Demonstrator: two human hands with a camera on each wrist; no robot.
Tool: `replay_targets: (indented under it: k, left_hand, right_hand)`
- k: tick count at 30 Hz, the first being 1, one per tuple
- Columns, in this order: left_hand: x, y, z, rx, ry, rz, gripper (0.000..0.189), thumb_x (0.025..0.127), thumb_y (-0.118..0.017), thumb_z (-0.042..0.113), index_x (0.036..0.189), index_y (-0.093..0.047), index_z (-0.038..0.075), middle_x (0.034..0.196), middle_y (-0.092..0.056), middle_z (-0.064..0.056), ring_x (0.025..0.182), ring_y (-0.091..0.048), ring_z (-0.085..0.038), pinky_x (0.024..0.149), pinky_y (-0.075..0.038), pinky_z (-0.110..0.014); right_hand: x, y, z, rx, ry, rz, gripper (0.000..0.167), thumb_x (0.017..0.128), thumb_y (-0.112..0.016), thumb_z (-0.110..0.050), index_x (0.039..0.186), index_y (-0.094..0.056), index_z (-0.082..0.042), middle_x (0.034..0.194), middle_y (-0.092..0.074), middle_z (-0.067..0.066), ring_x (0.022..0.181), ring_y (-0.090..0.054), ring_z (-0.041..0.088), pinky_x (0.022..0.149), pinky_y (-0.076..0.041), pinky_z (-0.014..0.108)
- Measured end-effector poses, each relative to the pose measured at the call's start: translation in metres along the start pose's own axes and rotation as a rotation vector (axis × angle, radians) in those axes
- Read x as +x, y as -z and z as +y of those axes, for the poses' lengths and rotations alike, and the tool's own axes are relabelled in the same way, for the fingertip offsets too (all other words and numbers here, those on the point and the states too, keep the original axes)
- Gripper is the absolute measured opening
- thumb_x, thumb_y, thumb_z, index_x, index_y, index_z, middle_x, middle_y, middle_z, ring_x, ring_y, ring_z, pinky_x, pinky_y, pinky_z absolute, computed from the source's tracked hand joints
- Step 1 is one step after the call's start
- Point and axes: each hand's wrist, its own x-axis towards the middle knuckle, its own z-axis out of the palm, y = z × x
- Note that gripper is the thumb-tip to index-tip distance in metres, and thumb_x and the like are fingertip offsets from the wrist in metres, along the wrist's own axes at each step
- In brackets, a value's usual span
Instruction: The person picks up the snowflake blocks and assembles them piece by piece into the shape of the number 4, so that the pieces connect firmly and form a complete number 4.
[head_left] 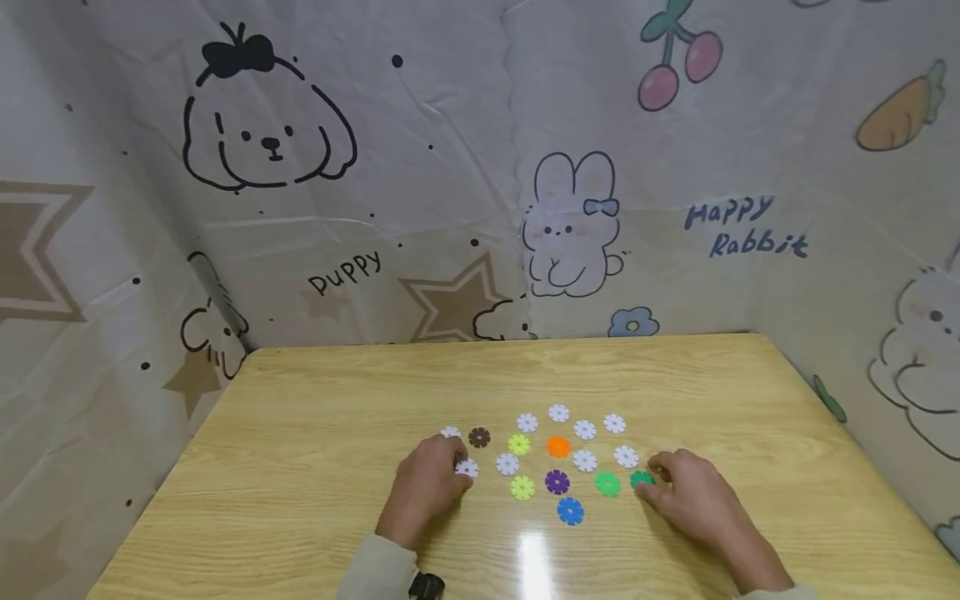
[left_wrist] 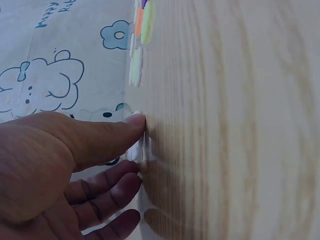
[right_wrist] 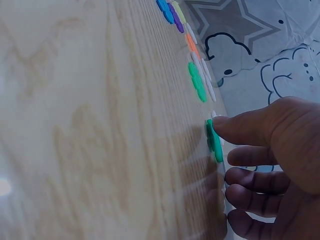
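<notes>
In the head view, my left hand (head_left: 427, 479) rests low on the table, thumb and fingertips at the edges of a white notched plastic disc (head_left: 467, 468). The left wrist view shows that white disc (left_wrist: 134, 151) between thumb and fingers, partly hidden. Over on the right, my right hand (head_left: 693, 492) has its thumb and index finger at a dark green notched disc (head_left: 641, 479). Seen from the right wrist, this dark green disc (right_wrist: 214, 141) lies under the thumb tip, with the other fingers loosely bent beside it.
Between the hands lie several flat notched discs, including a purple one (head_left: 557, 482), a blue one (head_left: 570, 511), an orange one (head_left: 558, 447) and a light green one (head_left: 607, 483). A brown disc (head_left: 479, 437) is near my left hand. A printed cloth (head_left: 450, 183) hangs behind the wooden table (head_left: 337, 392).
</notes>
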Motion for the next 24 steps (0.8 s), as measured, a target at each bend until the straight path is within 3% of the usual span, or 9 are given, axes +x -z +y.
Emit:
replay_targets:
  k: [9,16,24]
  left_hand:
    - [-0.006,0.002,-0.003,-0.031,-0.046,0.010,0.024,0.076,-0.087,0.011,0.094,-0.071,0.010,0.073,-0.058,0.006,0.064,-0.052,-0.010,0.056,-0.046,-0.034]
    - [-0.011,0.003,-0.003,-0.049,-0.077,-0.004,0.019,0.079,-0.082,0.010,0.096,-0.074,0.009,0.071,-0.057,0.007,0.064,-0.051,-0.009,0.056,-0.046,-0.032]
    - [-0.013,0.001,-0.006,-0.086,-0.094,0.028,0.014,0.079,-0.084,0.011,0.087,-0.073,0.011,0.068,-0.053,0.010,0.061,-0.047,-0.007,0.054,-0.042,-0.028]
  right_hand:
    - [0.001,-0.003,-0.003,0.027,-0.015,0.003,0.033,0.085,-0.079,-0.028,0.106,-0.071,-0.003,0.094,-0.064,0.005,0.090,-0.062,0.024,0.076,-0.052,0.049]
    - [0.001,0.000,-0.003,0.083,-0.019,-0.020,0.028,0.085,-0.080,-0.025,0.100,-0.069,-0.004,0.092,-0.064,0.004,0.089,-0.062,0.022,0.077,-0.052,0.047]
    - [0.001,-0.002,-0.003,0.135,-0.023,-0.009,0.027,0.084,-0.080,-0.019,0.097,-0.064,-0.001,0.087,-0.064,0.002,0.084,-0.062,0.019,0.075,-0.053,0.044]
